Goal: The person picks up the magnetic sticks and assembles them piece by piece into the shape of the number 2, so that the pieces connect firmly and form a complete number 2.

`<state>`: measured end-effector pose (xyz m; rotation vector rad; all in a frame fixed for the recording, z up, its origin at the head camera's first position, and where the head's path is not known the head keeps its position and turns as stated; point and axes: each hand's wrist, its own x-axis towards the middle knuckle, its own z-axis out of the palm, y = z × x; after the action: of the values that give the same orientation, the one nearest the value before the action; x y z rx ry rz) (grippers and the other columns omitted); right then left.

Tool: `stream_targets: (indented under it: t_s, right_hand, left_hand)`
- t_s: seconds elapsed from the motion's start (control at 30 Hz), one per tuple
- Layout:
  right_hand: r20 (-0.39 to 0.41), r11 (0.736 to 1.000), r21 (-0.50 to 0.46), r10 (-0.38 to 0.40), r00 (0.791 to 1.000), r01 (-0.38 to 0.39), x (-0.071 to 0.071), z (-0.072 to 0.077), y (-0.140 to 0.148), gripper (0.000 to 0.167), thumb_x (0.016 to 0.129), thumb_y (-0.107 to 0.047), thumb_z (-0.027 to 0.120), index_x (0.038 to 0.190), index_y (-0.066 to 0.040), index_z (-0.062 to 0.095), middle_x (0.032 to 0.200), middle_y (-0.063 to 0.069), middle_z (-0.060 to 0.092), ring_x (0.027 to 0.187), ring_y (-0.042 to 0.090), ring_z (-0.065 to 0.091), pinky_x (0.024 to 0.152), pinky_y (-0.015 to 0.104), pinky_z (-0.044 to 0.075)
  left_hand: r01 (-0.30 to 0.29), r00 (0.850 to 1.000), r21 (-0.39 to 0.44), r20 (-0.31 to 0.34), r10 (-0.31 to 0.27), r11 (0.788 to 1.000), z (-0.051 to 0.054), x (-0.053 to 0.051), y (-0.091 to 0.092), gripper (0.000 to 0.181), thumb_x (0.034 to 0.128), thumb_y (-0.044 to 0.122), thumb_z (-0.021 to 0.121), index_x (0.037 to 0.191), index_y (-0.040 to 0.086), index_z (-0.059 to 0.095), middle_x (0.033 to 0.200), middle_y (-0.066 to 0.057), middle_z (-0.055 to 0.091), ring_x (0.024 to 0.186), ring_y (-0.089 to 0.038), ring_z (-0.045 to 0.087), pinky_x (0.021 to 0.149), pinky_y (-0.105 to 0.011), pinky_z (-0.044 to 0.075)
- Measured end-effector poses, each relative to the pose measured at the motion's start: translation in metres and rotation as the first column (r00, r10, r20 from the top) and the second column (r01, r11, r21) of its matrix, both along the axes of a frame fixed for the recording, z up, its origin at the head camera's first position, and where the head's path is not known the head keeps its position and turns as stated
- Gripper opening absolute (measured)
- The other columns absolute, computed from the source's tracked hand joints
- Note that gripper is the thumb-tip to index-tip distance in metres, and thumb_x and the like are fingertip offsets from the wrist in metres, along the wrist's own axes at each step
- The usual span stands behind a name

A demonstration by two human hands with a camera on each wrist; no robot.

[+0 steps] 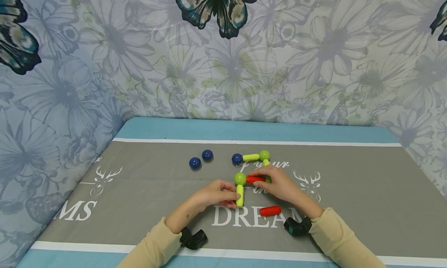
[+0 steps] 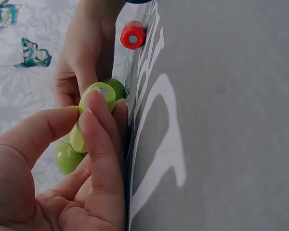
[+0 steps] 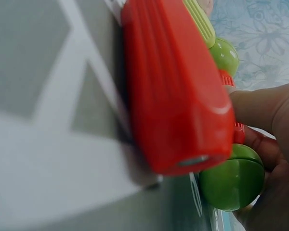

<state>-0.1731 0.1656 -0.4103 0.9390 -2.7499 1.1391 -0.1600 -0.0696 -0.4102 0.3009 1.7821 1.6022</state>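
Observation:
My left hand (image 1: 220, 194) pinches a yellow-green rod (image 1: 239, 195) between thumb and fingers. The rod's far end meets a green ball (image 1: 240, 178). In the left wrist view a metal disc shows in the rod's near end. My right hand (image 1: 279, 182) pinches a red rod (image 1: 255, 179) that runs from that ball to a second green ball (image 3: 233, 178), which the hand mostly hides in the head view. Beyond the right hand, another yellow-green rod (image 1: 266, 162) leads up to a third green ball (image 1: 264, 155). A further yellow-green rod (image 1: 251, 157) joins that to a blue ball (image 1: 237, 159).
A loose red rod (image 1: 270, 211) lies on the grey cloth (image 1: 150, 206), near my right wrist. Two blue balls, one nearer (image 1: 195, 163) and one farther (image 1: 207, 155), sit at the back left. A patterned wall (image 1: 223, 73) rises behind the table.

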Motion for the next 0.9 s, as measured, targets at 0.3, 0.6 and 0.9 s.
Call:
stream_targets:
  t_s: [0.3,0.6,0.9]
  right_hand:
    - [-0.019,1.0,-0.004,0.007,1.0,-0.007,-0.0004,0.0002,-0.0002,0.023,0.082,-0.01,0.073,0.105,-0.008,0.071,0.099,-0.003,0.066,0.088,0.015,0.055,0.077,0.035,0.046]
    - [-0.045,1.0,0.016,0.022,0.999,-0.022,0.0013,0.0005,0.0,0.024,0.082,-0.009,0.072,0.106,-0.006,0.071,0.101,-0.001,0.067,0.09,0.016,0.056,0.078,0.035,0.046]
    - [-0.082,0.999,0.047,0.02,0.996,-0.016,0.0005,-0.0008,-0.0007,0.024,0.082,-0.008,0.073,0.105,-0.006,0.071,0.1,-0.001,0.067,0.089,0.017,0.056,0.082,0.04,0.045]
  left_hand:
    - [0.002,1.0,0.042,0.014,-0.002,0.999,0.0005,0.0,0.0003,0.031,0.0883,0.003,0.06,0.115,-0.011,0.053,0.074,-0.01,0.066,0.062,-0.012,0.063,0.058,-0.021,0.052]
    - [0.004,1.0,0.024,0.017,-0.004,1.0,0.0005,0.002,0.002,0.02,0.089,0.004,0.061,0.104,-0.01,0.061,0.076,-0.009,0.066,0.064,-0.012,0.063,0.061,-0.022,0.053]
    - [-0.008,0.998,0.041,0.055,0.006,0.999,0.0008,0.0011,0.0015,0.029,0.0899,0.004,0.06,0.113,-0.012,0.057,0.076,-0.009,0.066,0.063,-0.011,0.063,0.059,-0.02,0.052]
